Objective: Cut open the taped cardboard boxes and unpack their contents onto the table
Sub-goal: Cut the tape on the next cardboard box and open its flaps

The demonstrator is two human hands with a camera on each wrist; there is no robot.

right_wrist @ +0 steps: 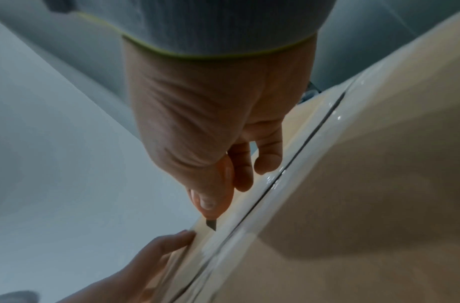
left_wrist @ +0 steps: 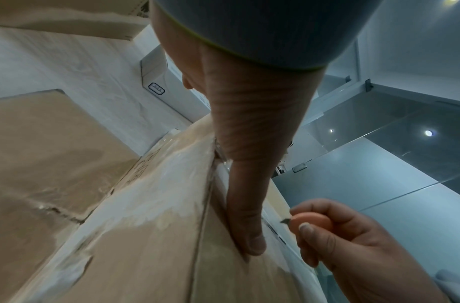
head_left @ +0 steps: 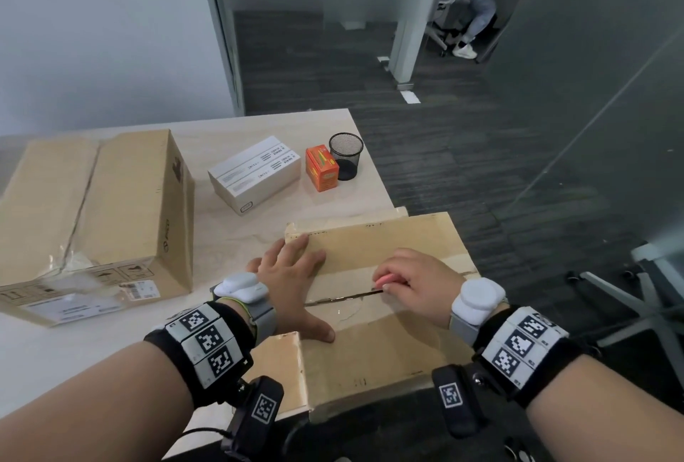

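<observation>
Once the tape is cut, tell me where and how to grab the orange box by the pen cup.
Grip the orange box across its two broad faces, near the top, coming from above. It stands upright on end, so the top is free. The mesh pen cup crowds its far right side and the white boxes sit to its left, so a side approach looks tighter.

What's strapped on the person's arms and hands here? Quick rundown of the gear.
Both forearms are bare, no sleeves. Each wrist carries a black band with three white square tags printed with black coded patterns, plus a black camera block below bearing one more tag. A white rounded pod sits on a grey ribbed strap with a yellow-green edge at each hand's base. A thin black cable trails from the left unit.
</observation>
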